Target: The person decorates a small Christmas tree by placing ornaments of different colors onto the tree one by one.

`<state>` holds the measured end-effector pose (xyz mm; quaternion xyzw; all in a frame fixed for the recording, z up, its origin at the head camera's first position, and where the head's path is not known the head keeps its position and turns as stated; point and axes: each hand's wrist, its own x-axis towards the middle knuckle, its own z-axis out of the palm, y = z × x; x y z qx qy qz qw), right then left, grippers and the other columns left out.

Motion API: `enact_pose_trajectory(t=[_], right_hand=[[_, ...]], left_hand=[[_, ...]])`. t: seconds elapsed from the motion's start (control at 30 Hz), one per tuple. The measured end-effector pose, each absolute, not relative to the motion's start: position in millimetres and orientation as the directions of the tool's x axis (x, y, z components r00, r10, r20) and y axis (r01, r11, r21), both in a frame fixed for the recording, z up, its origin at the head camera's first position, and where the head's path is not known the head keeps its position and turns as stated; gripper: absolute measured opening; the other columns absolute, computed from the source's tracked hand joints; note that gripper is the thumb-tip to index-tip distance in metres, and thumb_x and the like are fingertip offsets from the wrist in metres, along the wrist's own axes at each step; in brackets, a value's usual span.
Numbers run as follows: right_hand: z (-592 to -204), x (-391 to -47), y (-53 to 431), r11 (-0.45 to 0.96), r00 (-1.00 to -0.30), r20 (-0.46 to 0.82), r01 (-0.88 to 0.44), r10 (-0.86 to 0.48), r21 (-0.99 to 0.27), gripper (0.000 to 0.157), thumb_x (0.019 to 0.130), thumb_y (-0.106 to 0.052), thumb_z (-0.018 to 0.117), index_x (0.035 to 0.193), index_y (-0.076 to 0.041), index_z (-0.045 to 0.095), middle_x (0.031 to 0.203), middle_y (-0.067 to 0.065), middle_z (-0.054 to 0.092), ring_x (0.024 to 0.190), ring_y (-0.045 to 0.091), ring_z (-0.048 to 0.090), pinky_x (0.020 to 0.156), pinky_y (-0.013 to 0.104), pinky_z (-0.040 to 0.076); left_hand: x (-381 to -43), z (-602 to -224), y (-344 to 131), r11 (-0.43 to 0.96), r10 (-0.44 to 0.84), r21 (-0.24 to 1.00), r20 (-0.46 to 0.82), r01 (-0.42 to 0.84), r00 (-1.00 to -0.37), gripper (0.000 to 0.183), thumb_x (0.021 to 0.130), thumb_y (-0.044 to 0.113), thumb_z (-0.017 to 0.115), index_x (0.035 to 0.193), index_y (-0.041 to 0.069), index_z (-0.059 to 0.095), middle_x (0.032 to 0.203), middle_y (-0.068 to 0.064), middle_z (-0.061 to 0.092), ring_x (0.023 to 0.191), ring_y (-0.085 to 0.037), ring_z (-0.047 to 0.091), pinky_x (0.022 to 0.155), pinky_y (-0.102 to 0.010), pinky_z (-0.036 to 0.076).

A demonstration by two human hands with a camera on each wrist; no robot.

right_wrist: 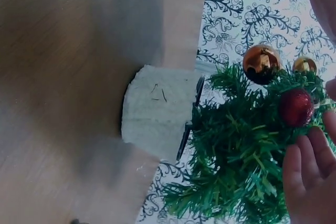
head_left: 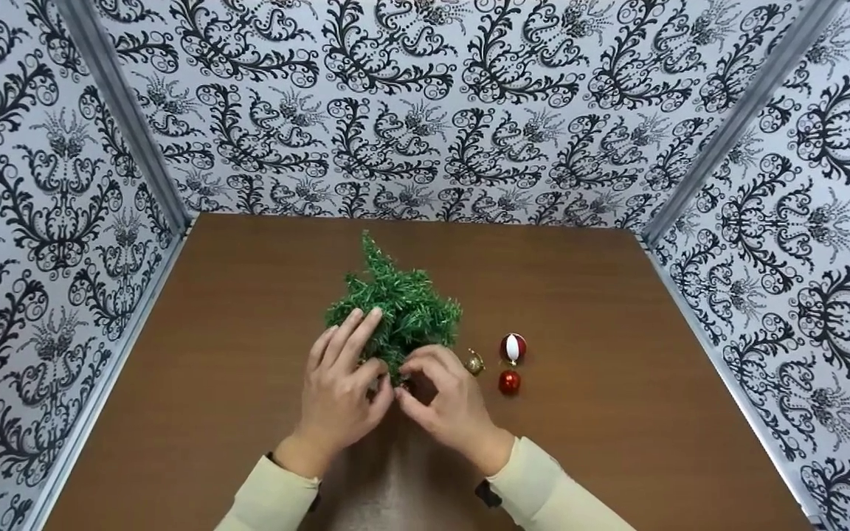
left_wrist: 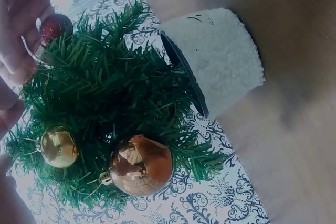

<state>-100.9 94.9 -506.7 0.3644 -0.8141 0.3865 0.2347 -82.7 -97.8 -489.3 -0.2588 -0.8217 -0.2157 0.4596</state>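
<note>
A small green tree [head_left: 395, 310] stands mid-table on a white fuzzy base [left_wrist: 220, 56]. Both hands meet at its near lower branches. My left hand [head_left: 340, 383] lays its fingers over the foliage and pinches a branch, its thumb turned toward the other hand. My right hand [head_left: 447, 398] has its fingers curled and pinches the wire hook of a red glitter ball [right_wrist: 296, 107] against that branch. A copper ball [left_wrist: 142, 165] and a small gold ball [left_wrist: 58, 147] hang on the tree. The red ball [left_wrist: 55, 27] sits beside my left fingertips [left_wrist: 21, 24].
Loose on the brown table [head_left: 617, 442], right of the tree, lie a small gold ornament [head_left: 474, 362], a red-and-white ball [head_left: 513, 347] and a red ball [head_left: 509, 382]. Patterned black-and-white walls [head_left: 425, 110] close in the table on three sides.
</note>
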Motion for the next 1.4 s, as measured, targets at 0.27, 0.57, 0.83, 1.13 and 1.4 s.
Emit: enact_pose_trajectory(t=[0.27,0.57,0.83,1.13,1.4], right_hand=[[-502,-104,91,0.404,-0.536,0.751,-0.830,-0.386,-0.385,0.003,0.088,-0.017,0.072,0.090,-0.015,0.071,0.103,-0.002,0.064,0.098,0.015,0.059,0.086,0.031,0.050],[-500,-108,91,0.427,-0.488,0.773,-0.849,-0.406,-0.312,0.006,0.084,-0.015,0.072,0.086,-0.015,0.067,0.094,-0.004,0.062,0.089,0.014,0.058,0.077,0.028,0.051],[-504,-114,90,0.541,-0.542,0.744,-0.789,-0.390,-0.291,0.004,0.088,-0.017,0.070,0.089,-0.017,0.066,0.090,-0.007,0.060,0.085,0.012,0.056,0.074,0.027,0.049],[-504,-116,91,0.558,-0.515,0.786,-0.784,-0.343,-0.270,0.005,0.089,-0.020,0.070,0.087,-0.017,0.066,0.088,-0.006,0.060,0.083,0.014,0.056,0.073,0.031,0.049],[-503,-117,89,0.605,-0.568,0.741,-0.746,-0.359,-0.279,0.005,0.085,-0.019,0.072,0.085,-0.020,0.067,0.086,-0.009,0.061,0.081,0.013,0.056,0.068,0.029,0.049]], left_hand=[[-77,-487,-98,0.763,0.227,0.136,0.859,0.632,-0.459,0.014,0.080,0.016,0.063,0.067,0.012,0.065,0.151,-0.010,0.046,0.138,-0.033,0.042,0.104,-0.058,0.031],[-70,-490,-98,0.807,0.192,0.122,0.871,0.578,-0.453,0.015,0.077,0.017,0.061,0.063,0.011,0.062,0.149,-0.011,0.049,0.136,-0.034,0.044,0.105,-0.056,0.030],[-72,-496,-88,0.871,0.087,0.156,0.884,0.465,-0.459,0.015,0.078,0.017,0.063,0.065,0.009,0.063,0.141,-0.012,0.056,0.130,-0.034,0.051,0.105,-0.055,0.032],[-77,-496,-86,0.857,0.066,0.166,0.903,0.487,-0.424,0.014,0.081,0.015,0.065,0.068,0.010,0.067,0.125,-0.012,0.065,0.119,-0.035,0.059,0.106,-0.056,0.032],[-81,-500,-89,0.880,0.120,0.128,0.872,0.457,-0.475,0.015,0.082,0.015,0.064,0.069,0.008,0.067,0.125,-0.016,0.064,0.123,-0.034,0.056,0.106,-0.056,0.035]])
